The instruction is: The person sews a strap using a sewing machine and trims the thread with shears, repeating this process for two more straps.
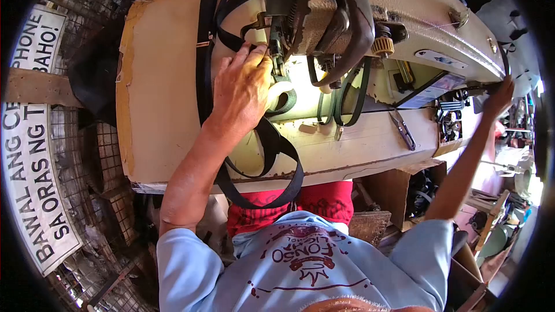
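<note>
My left hand [241, 89] lies beside the needle area of a large beige sewing machine [422, 20]. Its fingers press together on a black webbing strap [296, 176], close to the presser foot [277, 52]. Loops of the strap hang over the table's front edge, and more webbing lies left of the hand, with a small metal piece [203, 44] on it. Far to the right, my right hand [500, 98] is closed at the rim of the machine's handwheel [506, 60]; its fingers are partly hidden. A lamp glow brightens the surface around the needle.
Thread snips [403, 130] lie on the worn table [156, 81], left of a small box of parts [451, 120]. Thin dark straps [358, 95] hang beneath the machine arm. Below are a cardboard box [388, 196] and wooden pieces. Wire mesh and a printed sign [37, 156] stand at left.
</note>
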The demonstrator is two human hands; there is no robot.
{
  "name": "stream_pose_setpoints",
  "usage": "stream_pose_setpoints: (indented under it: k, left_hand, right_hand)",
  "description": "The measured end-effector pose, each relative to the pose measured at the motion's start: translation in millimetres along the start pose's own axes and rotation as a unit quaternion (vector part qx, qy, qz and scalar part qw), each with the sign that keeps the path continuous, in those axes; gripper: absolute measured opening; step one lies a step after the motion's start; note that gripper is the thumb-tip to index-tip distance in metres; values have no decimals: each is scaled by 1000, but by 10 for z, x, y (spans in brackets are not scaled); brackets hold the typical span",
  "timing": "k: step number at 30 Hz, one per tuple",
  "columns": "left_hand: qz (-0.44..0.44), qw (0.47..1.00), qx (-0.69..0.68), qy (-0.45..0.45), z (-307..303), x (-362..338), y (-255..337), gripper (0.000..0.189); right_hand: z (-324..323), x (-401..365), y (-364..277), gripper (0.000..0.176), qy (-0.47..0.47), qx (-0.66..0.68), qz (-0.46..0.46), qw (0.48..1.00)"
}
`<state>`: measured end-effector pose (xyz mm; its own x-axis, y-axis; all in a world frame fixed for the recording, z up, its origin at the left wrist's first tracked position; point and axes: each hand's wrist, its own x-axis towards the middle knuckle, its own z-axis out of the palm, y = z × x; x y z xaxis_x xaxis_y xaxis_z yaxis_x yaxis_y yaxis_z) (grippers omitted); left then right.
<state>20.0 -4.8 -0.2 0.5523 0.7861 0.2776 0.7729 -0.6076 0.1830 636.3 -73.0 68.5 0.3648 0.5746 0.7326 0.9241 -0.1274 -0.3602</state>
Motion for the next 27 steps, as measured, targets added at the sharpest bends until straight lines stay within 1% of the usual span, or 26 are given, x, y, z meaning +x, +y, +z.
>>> stream_pose_setpoints:
  k: [1,2,4,5,6,7,8,9,10,11,12,13,15,16,18,19,21,22,23,24,25,27]
  left_hand:
    - [7,1000,13,26,42,-17,-13,46]
    - [17,998,26,51,75,-28,-14,43]
    - [12,999,31,29,82,-36,-6,46]
    - [10,999,35,21,51,-26,-3,47]
    - [-3,1000,9,-17,9,-24,-4,50]
    - [-14,1000,-6,-6,-22,-55,-20,51]
    - [-26,999,-23,4,-36,-116,-65,52]
    - [-39,998,-39,11,-54,-187,-105,53]
    - [-74,996,-47,-9,-174,-256,-104,58]
    - [-85,994,-68,7,-252,-332,-133,53]
    - [-92,992,-89,4,-344,-405,-147,48]
    - [-98,989,-110,1,-418,-468,-159,43]
    - [-33,994,-102,22,-409,-583,-219,37]
    - [0,994,-99,35,-384,-629,-239,35]
    - [1,998,-52,35,-360,-739,-185,32]
    - [1,999,-29,35,-341,-789,-148,31]
    - [11,997,-34,74,-310,-852,-73,24]
    - [13,996,-25,87,-314,-882,-31,22]
    - [15,995,-15,100,-316,-902,9,19]
    - [23,991,-17,131,-331,-914,52,15]
    - [39,991,-19,126,-365,-924,81,14]
    - [74,991,-23,114,-431,-928,131,12]
  right_hand:
    - [119,-242,-3,37,72,104,93,988]
    - [193,-406,-2,38,109,177,144,967]
    - [203,-503,64,39,106,113,67,986]
    - [140,-482,54,35,107,102,115,982]
    - [74,-463,30,31,107,92,163,977]
    - [4,-543,-270,30,131,81,130,979]
    - [-99,-754,-724,28,153,70,98,981]
    - [-223,-975,-1045,27,173,60,67,981]
    - [-252,-1293,-1086,27,103,60,44,992]
    - [-285,-1633,-1142,27,33,61,22,997]
    - [-357,-1928,-1596,27,-122,81,73,987]
    - [-271,-2256,-1671,27,-173,78,47,981]
    - [-287,-2304,-2287,26,-232,36,-49,971]
    - [-237,-2372,-2279,27,-238,57,-24,969]
    - [-157,-2454,-2239,24,-259,97,11,961]
    - [-180,-2437,-2255,24,-270,73,-13,960]
    - [-227,-2399,-2291,23,-292,25,-61,954]
    - [-261,-2392,-2323,20,-273,10,-88,958]
    - [-298,-2381,-2368,19,-270,12,-85,959]
    - [-339,-2380,-2434,19,-267,14,-82,960]
    - [-385,-2372,-2542,18,-265,16,-79,961]
    - [-474,-2342,-2825,19,-271,68,-52,959]
